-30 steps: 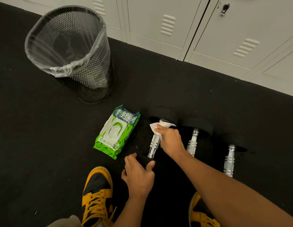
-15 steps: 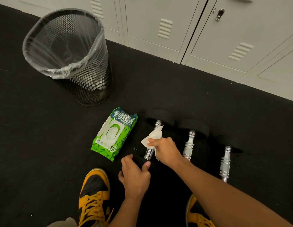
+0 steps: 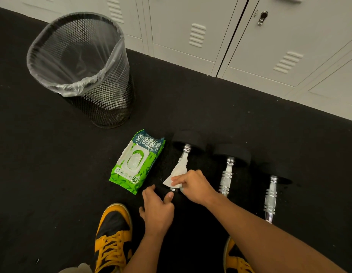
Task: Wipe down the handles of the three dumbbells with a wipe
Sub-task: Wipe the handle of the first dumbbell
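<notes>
Three black-headed dumbbells with chrome handles lie side by side on the black floor: left dumbbell [image 3: 188,141], middle dumbbell [image 3: 227,176], right dumbbell [image 3: 270,196]. My right hand [image 3: 194,186] grips a white wipe [image 3: 178,171] wrapped around the near end of the left dumbbell's handle. The wipe trails up along the handle toward the far head. My left hand [image 3: 157,208] curls around the left dumbbell's near black head, which is mostly hidden beneath it. A green pack of wipes [image 3: 136,162] lies just left of the dumbbells, lid closed.
A black mesh bin [image 3: 82,66] with a clear liner stands at the back left. Grey lockers [image 3: 210,30] line the far edge of the floor. My yellow-and-black shoes [image 3: 112,239] sit at the bottom, either side of my arms.
My right hand has slid the wipe down the left dumbbell's handle from its far end to its near end. My left hand has stayed on the near head.
</notes>
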A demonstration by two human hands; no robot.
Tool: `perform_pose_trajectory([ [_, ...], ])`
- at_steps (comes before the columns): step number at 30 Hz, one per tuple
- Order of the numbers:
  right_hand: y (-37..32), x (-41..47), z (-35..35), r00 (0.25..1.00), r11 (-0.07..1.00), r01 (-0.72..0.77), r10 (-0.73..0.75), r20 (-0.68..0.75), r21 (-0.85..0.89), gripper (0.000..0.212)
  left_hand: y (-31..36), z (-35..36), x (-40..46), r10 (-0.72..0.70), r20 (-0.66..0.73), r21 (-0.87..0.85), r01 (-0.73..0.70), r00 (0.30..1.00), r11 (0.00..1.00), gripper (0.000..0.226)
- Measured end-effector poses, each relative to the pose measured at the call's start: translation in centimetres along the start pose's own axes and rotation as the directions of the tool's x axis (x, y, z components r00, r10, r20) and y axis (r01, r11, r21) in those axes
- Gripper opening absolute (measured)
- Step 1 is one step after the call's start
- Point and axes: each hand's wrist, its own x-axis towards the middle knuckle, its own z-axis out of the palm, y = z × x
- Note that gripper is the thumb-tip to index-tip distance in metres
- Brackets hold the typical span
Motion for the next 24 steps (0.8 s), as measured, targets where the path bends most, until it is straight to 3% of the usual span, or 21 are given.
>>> perform_pose_trajectory([
  [9,-0.8,-0.5,-1.4,1.0,0.997,0.015,-0.016,0.016,0.08,0.039,-0.2,-0.3,0.3,0.007,0.016,0.0,-0.007,1.0,1.0,0.059],
  [17,-1.3,0.4,-5.1,0.953,0.987,0.018,0.032,-0.3,0.162,0.041,-0.2,-0.8,0.9,-0.01,0.028,-0.018,0.011,1.0,1.0,0.059],
  [20,-1.9,1.1,-5.6,0.912,0.994,0.097,-0.073,-0.405,0.04,0.035,-0.3,-0.8,0.9,-0.006,0.018,-0.032,0.007,1.0,0.999,0.06],
  [24,-1.6,2.0,-4.2,0.936,0.979,0.065,-0.126,-0.328,-0.191,0.048,0.0,-0.8,0.4,0.046,-0.108,-0.024,-0.049,0.993,0.999,0.065],
])
